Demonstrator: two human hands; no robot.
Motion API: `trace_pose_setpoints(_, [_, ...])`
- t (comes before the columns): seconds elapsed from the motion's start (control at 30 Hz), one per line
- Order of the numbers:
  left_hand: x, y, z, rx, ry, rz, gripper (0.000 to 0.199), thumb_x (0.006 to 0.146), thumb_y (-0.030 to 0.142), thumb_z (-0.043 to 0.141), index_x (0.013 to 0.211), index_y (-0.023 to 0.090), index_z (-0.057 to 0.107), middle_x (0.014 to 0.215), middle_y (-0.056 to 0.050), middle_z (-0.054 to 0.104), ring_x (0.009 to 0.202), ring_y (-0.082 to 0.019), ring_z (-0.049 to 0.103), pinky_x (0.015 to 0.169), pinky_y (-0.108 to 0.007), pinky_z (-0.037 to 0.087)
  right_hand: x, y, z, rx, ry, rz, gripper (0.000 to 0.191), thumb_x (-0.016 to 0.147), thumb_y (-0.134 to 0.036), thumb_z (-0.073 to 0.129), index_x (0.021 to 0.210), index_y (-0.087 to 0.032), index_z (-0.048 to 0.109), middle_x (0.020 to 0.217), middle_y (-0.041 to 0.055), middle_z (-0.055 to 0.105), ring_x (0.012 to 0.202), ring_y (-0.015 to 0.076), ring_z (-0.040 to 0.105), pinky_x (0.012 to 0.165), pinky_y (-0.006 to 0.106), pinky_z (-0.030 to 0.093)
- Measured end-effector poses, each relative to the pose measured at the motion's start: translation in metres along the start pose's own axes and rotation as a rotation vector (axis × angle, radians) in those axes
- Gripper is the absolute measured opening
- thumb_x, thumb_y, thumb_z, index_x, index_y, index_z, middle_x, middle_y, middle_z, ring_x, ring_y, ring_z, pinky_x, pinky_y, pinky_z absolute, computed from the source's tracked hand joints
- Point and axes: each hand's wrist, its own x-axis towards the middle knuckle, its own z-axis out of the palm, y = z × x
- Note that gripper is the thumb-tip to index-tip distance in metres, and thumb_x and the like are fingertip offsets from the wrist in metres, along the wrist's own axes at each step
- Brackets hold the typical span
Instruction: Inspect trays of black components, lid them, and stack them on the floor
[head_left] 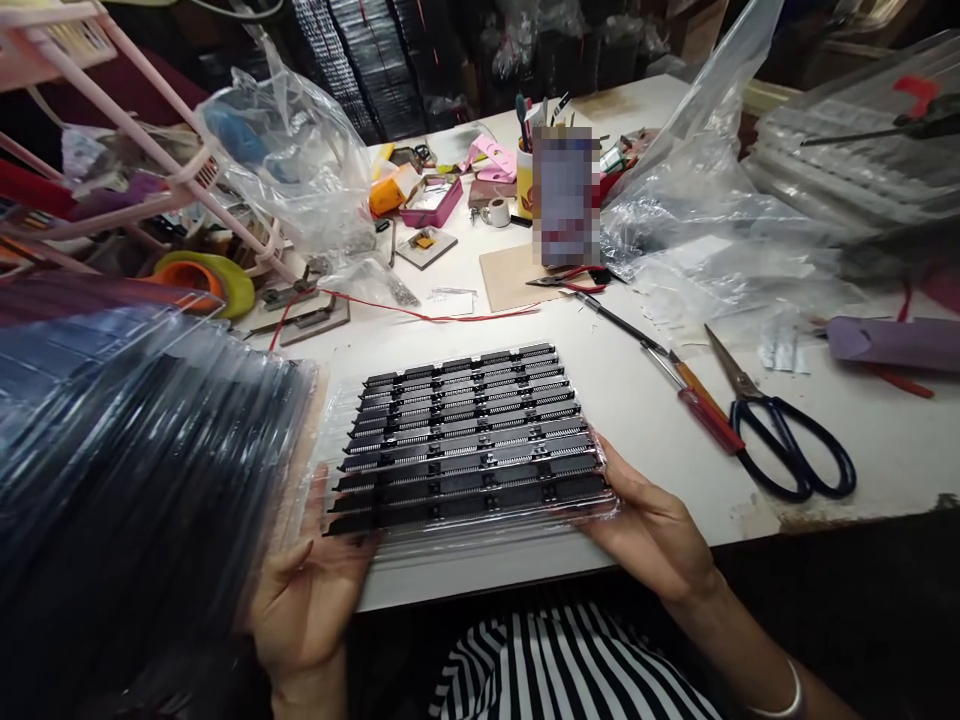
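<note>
A clear plastic tray (472, 440) filled with rows of black comb-like connector parts is held between my two hands, a little above the table's front edge. My left hand (307, 600) grips its near left corner, the thumb at the side and the fingers partly underneath, seen through the plastic. On the right side, my right hand (649, 520) grips the near corner, with most of its fingers hidden below. Close beside my left hand stands a tall stack of similar clear trays (150, 480) with dark contents, smeared by motion.
Scissors (776, 430), a red-handled screwdriver (709, 415) and red-handled pliers (574, 280) lie right on the white table (660, 390). Tape rolls (206, 280), a pink rack (157, 150) and a plastic bag (300, 160) crowd the left. More clear plastic (712, 230) covers the back right.
</note>
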Motion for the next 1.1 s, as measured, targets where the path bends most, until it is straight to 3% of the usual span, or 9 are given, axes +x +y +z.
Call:
trace_pose_setpoints(0.2, [0.0006, -0.0005, 0.0008, 0.001, -0.051, -0.006, 0.064, 0.089, 0.025, 0.042, 0.149, 0.028, 0.018, 0.137, -0.009, 0.053, 0.121, -0.021, 0.053, 0.102, -0.042, 0.042, -0.0005, -0.0004, 0.0018, -0.055, -0.011, -0.014, 0.045, 0.094, -0.018, 0.04, 0.137, -0.034, 0.044, 0.139, -0.0017, 0.05, 0.123, 0.0183, 0.049, 0.109, 0.045, 0.034])
trace_pose_setpoints(0.37, [-0.0014, -0.0009, 0.0019, 0.01, 0.014, 0.01, 0.064, 0.088, 0.024, 0.043, 0.148, 0.03, 0.021, 0.137, -0.007, 0.053, 0.121, -0.02, 0.054, 0.107, -0.045, 0.036, -0.0042, -0.0038, 0.001, -0.097, 0.0, 0.016, 0.042, 0.095, -0.021, 0.042, 0.136, -0.033, 0.046, 0.142, -0.0016, 0.047, 0.125, 0.0186, 0.047, 0.107, 0.044, 0.036])
trace_pose_setpoints(0.53, [-0.0022, 0.002, -0.001, 0.017, 0.043, -0.005, 0.062, 0.088, 0.025, 0.044, 0.147, 0.031, 0.024, 0.136, -0.006, 0.055, 0.118, -0.02, 0.056, 0.102, -0.041, 0.043, -0.0059, -0.0058, 0.0022, -0.132, -0.034, 0.008, 0.039, 0.096, -0.02, 0.041, 0.133, -0.025, 0.05, 0.138, 0.0046, 0.051, 0.12, 0.0195, 0.051, 0.107, 0.044, 0.036])
trace_pose_setpoints(0.73, [-0.0007, 0.0015, 0.0019, 0.013, 0.029, -0.008, 0.065, 0.087, 0.023, 0.044, 0.148, 0.029, 0.022, 0.136, -0.008, 0.054, 0.118, -0.022, 0.056, 0.097, -0.04, 0.048, -0.0042, -0.0047, 0.002, -0.113, -0.032, 0.007, 0.039, 0.096, -0.018, 0.039, 0.133, -0.026, 0.049, 0.135, 0.0037, 0.054, 0.119, 0.0191, 0.052, 0.106, 0.046, 0.038])
trace_pose_setpoints(0.9, [0.0009, 0.002, -0.0015, 0.002, 0.006, -0.02, 0.07, 0.084, 0.017, 0.042, 0.149, 0.023, 0.018, 0.131, -0.011, 0.059, 0.116, -0.023, 0.057, 0.096, -0.043, 0.048, -0.0052, -0.0043, 0.0024, -0.162, 0.004, 0.001, 0.039, 0.095, -0.019, 0.043, 0.132, -0.028, 0.051, 0.135, 0.0026, 0.054, 0.12, 0.0202, 0.052, 0.106, 0.046, 0.039])
trace_pose_setpoints(1.1, [0.0018, 0.0008, -0.0045, 0.0, 0.04, -0.032, 0.068, 0.085, 0.017, 0.043, 0.148, 0.026, 0.02, 0.129, -0.007, 0.061, 0.114, -0.021, 0.058, 0.096, -0.039, 0.047, -0.0066, -0.0019, -0.0016, -0.191, 0.091, -0.006, 0.039, 0.093, -0.024, 0.047, 0.131, -0.031, 0.053, 0.137, 0.0009, 0.053, 0.128, 0.0229, 0.046, 0.105, 0.047, 0.042])
